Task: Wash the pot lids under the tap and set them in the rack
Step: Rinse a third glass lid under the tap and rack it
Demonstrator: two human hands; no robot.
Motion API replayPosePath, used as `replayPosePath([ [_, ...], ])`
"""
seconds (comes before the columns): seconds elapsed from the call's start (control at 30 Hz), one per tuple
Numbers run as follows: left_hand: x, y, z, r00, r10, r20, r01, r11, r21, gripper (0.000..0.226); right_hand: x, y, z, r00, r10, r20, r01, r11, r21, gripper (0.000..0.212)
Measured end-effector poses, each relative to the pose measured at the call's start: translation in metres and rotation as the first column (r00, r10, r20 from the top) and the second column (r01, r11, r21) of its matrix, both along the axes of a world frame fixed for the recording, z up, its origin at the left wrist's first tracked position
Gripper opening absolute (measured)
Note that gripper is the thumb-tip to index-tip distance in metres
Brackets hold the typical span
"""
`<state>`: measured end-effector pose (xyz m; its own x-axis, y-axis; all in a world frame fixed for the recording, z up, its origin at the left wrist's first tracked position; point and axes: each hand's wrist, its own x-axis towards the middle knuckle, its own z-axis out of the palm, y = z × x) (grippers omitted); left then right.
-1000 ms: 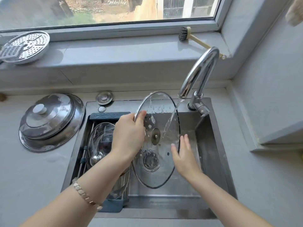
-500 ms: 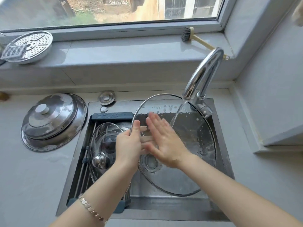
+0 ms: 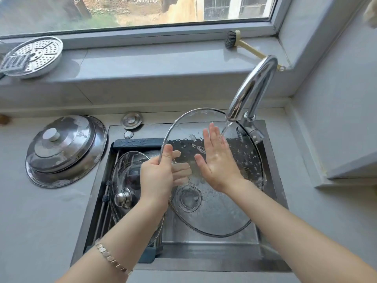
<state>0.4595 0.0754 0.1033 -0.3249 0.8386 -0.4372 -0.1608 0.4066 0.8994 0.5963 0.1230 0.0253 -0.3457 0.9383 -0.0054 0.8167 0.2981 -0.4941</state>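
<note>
Currently held over the sink [image 3: 273, 180]: a large glass lid [image 3: 220, 209], tilted, steel rim up toward the tap [image 3: 253, 86], far edge just under the spout, near edge low over the basin. Left hand [image 3: 157, 178] clamped on the lid's left rim, thumb on the near face, fingers [image 3: 180, 170] visible through the glass on the far side. Right hand [image 3: 216, 160] flat and spread against the near face, palm on the glass, fingertips up near the water stream [image 3: 225, 129], gripping nothing. Forearms reaching in from the bottom, a chain bracelet [image 3: 112, 258] on the left wrist. Droplets scattered over the upper half of the glass; drain seen through the lower half.

Left of the held lid, inside the sink, a dark-framed rack [image 3: 138, 142] with another glass lid [image 3: 126, 180] standing in it, steel knob [image 3: 123, 198] facing the camera, just beside the left hand. Little room between the held lid's right edge and the tap base; more free basin toward the front wall. On the counter left of the sink, well apart, a steel lid [image 3: 65, 148] with a white knob. On the windowsill, a perforated steamer plate [image 3: 34, 56] at the left and a brush [image 3: 240, 42] at the right, behind the tap.
</note>
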Motion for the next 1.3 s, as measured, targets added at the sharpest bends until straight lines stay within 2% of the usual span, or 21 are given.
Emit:
replayPosePath([
  [0.07, 0.004, 0.002, 0.001, 1.000, 0.017, -0.008, -0.017, 1.000, 0.016, 0.032, -0.019, -0.008, 0.007, 0.992, 0.027, -0.121, -0.020, 0.998, 0.062, 0.074],
  [0.13, 0.004, 0.005, 0.001, 0.999, 0.034, -0.032, -0.032, 0.998, 0.049, 0.033, -0.032, -0.029, 0.009, 0.964, 0.208, -0.164, -0.180, 0.969, 0.170, 0.066],
  [0.2, -0.001, 0.008, 0.003, 0.997, 0.059, -0.049, -0.054, 0.994, 0.093, 0.032, -0.029, -0.054, 0.001, 0.917, 0.384, -0.109, -0.350, 0.904, 0.244, 0.059],
  [0.27, -0.006, 0.009, 0.006, 0.996, 0.086, -0.021, -0.082, 0.988, 0.128, 0.032, -0.009, -0.068, -0.014, 0.890, 0.454, -0.030, -0.432, 0.863, 0.261, 0.056],
  [0.33, -0.008, 0.009, 0.007, 0.992, 0.126, -0.012, -0.123, 0.980, 0.158, 0.031, 0.012, -0.068, -0.029, 0.921, 0.388, 0.014, -0.384, 0.904, 0.190, 0.057],
  [0.4, -0.007, 0.008, 0.007, 0.985, 0.170, -0.022, -0.163, 0.970, 0.178, 0.029, 0.024, -0.063, -0.031, 0.982, 0.190, -0.013, -0.190, 0.981, -0.032, 0.068],
  [0.47, -0.002, 0.006, 0.006, 0.978, 0.207, -0.024, -0.199, 0.963, 0.183, 0.028, 0.020, -0.064, -0.026, 0.999, 0.040, -0.028, -0.043, 0.988, -0.149, 0.083],
  [0.5, 0.001, 0.005, 0.005, 0.976, 0.218, -0.025, -0.209, 0.960, 0.184, 0.027, 0.012, -0.069, -0.019, 0.997, 0.051, -0.061, -0.060, 0.984, -0.170, 0.084],
  [0.6, 0.005, 0.003, 0.005, 0.974, 0.221, -0.041, -0.210, 0.960, 0.187, 0.025, -0.007, -0.086, -0.011, 0.957, 0.250, -0.147, -0.269, 0.955, -0.129, 0.076],
  [0.63, 0.004, 0.003, 0.005, 0.974, 0.224, -0.040, -0.213, 0.959, 0.188, 0.025, -0.004, -0.084, -0.012, 0.956, 0.254, -0.150, -0.270, 0.957, -0.102, 0.073],
  [0.7, 0.003, 0.002, 0.007, 0.970, 0.242, -0.029, -0.233, 0.955, 0.185, 0.026, 0.008, -0.072, -0.017, 0.991, 0.091, -0.097, -0.105, 0.983, -0.150, 0.068],
  [0.77, 0.003, 0.002, 0.009, 0.967, 0.255, -0.027, -0.246, 0.952, 0.184, 0.026, 0.016, -0.060, -0.017, 0.997, -0.082, -0.014, 0.076, 0.966, -0.246, 0.064],
  [0.8, 0.004, 0.002, 0.009, 0.966, 0.257, -0.031, -0.247, 0.951, 0.185, 0.026, 0.012, -0.059, -0.014, 0.997, -0.077, -0.031, 0.067, 0.965, -0.254, 0.064],
  [0.87, 0.005, 0.002, 0.008, 0.966, 0.256, -0.045, -0.245, 0.954, 0.172, 0.026, -0.001, -0.068, -0.007, 0.987, 0.093, -0.133, -0.117, 0.974, -0.193, 0.068],
  [0.93, 0.005, 0.002, 0.008, 0.967, 0.248, -0.056, -0.237, 0.960, 0.147, 0.026, -0.006, -0.075, -0.008, 0.957, 0.238, -0.167, -0.261, 0.957, -0.128, 0.075],
  [1.0, 0.004, 0.001, 0.008, 0.968, 0.247, -0.049, -0.239, 0.962, 0.135, 0.026, 0.007, -0.063, -0.018, 0.984, 0.140, -0.111, -0.154, 0.979, -0.133, 0.077],
  [1.07, 0.003, 0.000, 0.008, 0.967, 0.250, -0.045, -0.243, 0.961, 0.130, 0.025, 0.025, -0.044, -0.026, 0.992, -0.127, -0.012, 0.121, 0.966, -0.230, 0.073],
  [1.1, 0.002, -0.001, 0.007, 0.967, 0.250, -0.045, -0.243, 0.962, 0.126, 0.024, 0.030, -0.038, -0.026, 0.978, -0.208, 0.031, 0.209, 0.938, -0.277, 0.071],
  [1.13, 0.002, -0.002, 0.006, 0.967, 0.250, -0.042, -0.243, 0.963, 0.118, 0.024, 0.028, -0.037, -0.024, 0.976, -0.214, 0.049, 0.219, 0.931, -0.290, 0.070],
  [1.23, 0.001, -0.004, 0.004, 0.973, 0.229, -0.027, -0.227, 0.972, 0.065, 0.026, 0.010, -0.046, -0.019, 1.000, -0.019, -0.005, 0.017, 0.975, -0.223, 0.074],
  [1.3, 0.001, -0.006, 0.004, 0.980, 0.196, -0.018, -0.196, 0.980, 0.029, 0.027, 0.011, -0.037, -0.021, 0.999, -0.027, -0.031, 0.021, 0.984, -0.179, 0.078],
])
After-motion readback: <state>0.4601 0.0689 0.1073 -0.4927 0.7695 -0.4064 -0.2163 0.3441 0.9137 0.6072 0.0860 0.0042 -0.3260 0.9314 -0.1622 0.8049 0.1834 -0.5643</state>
